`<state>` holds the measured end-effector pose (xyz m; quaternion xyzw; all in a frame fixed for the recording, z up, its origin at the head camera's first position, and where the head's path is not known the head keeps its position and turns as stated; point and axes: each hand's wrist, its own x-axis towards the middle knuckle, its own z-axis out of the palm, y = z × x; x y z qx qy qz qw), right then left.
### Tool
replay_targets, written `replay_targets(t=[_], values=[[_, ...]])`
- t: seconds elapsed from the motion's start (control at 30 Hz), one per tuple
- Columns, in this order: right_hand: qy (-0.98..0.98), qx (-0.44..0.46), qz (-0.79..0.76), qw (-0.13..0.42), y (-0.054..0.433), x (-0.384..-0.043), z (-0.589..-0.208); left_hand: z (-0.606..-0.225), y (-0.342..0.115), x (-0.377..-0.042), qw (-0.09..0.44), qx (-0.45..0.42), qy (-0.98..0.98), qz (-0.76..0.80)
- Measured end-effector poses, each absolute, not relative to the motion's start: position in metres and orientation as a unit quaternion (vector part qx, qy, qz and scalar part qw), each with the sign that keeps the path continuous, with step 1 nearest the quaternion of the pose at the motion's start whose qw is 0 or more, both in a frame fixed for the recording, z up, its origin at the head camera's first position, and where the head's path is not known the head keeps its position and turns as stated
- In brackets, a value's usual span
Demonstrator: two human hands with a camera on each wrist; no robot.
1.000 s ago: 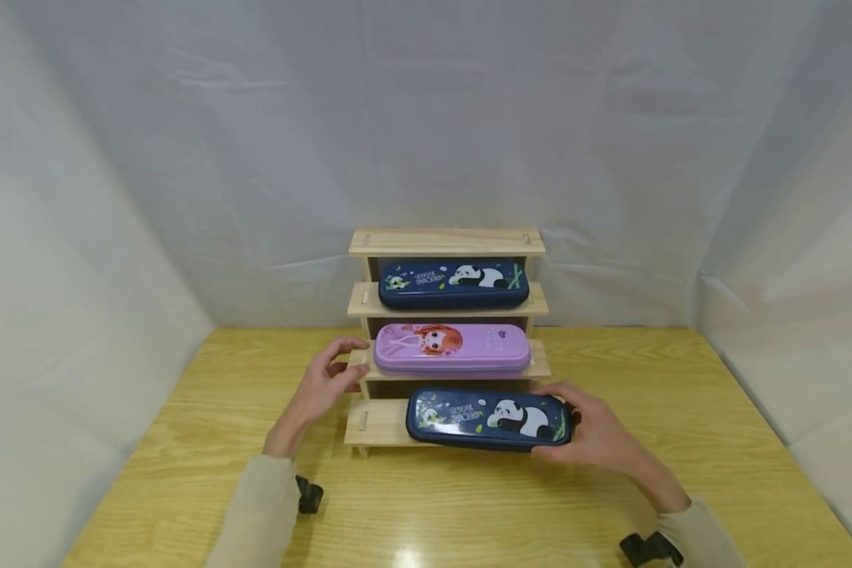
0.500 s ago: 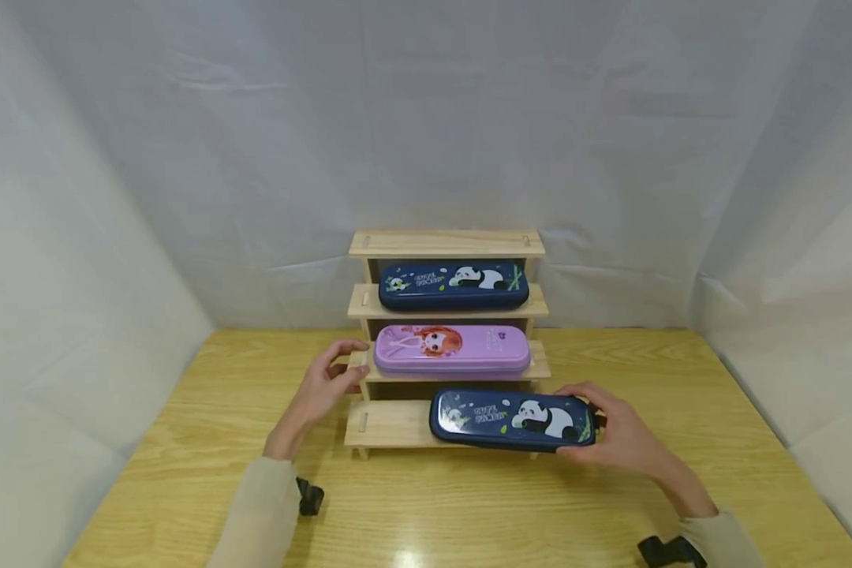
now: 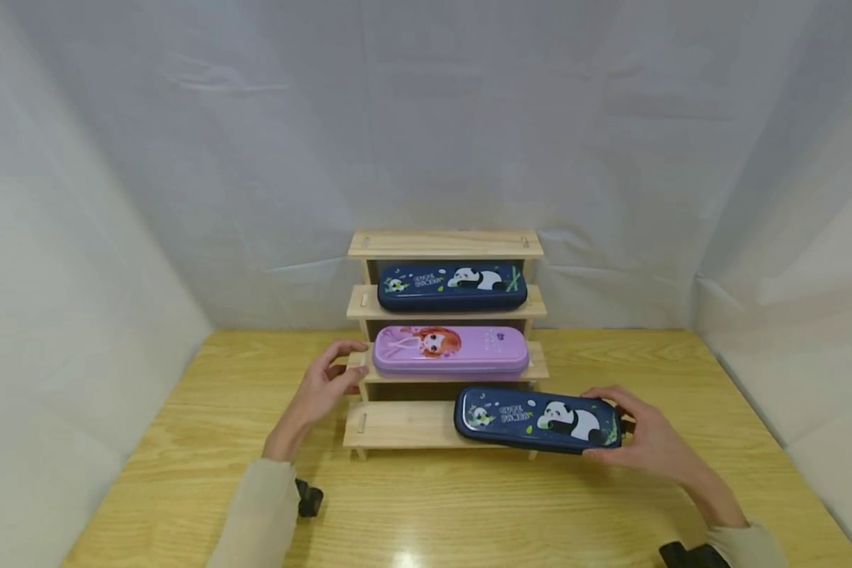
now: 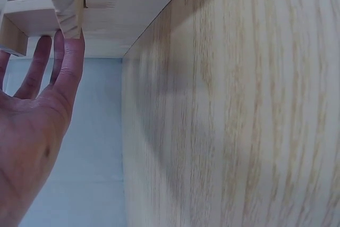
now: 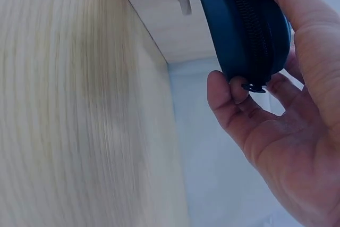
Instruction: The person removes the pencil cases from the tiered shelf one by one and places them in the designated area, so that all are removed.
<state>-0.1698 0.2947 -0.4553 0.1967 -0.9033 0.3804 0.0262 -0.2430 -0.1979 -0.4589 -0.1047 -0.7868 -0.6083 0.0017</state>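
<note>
Lower panda case (image 3: 514, 418) jutting past rack (image 3: 406, 426), apparently mid-transfer.
Right hand (image 3: 649, 446) is pinching its near end, left hand (image 3: 325, 380) gripping rack; next move likely needs level support.

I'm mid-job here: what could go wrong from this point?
1. The lower panda case juts past the right end of the bottom shelf, held only at one end by the right grip; its other end might dip or knock the shelf.
2. Its zipper pull hangs beside that grip and could snag.
3. The left grip touches the wooden stand; a bump there might shift the purple case.
</note>
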Motion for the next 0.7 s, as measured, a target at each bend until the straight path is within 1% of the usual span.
replay_targets(t=[0.7], values=[[-0.904, 0.152, 0.400, -0.006, 0.343, -0.150, -0.443, -0.459, -0.197, -0.243, 0.004, -0.103, -0.788, -0.607]])
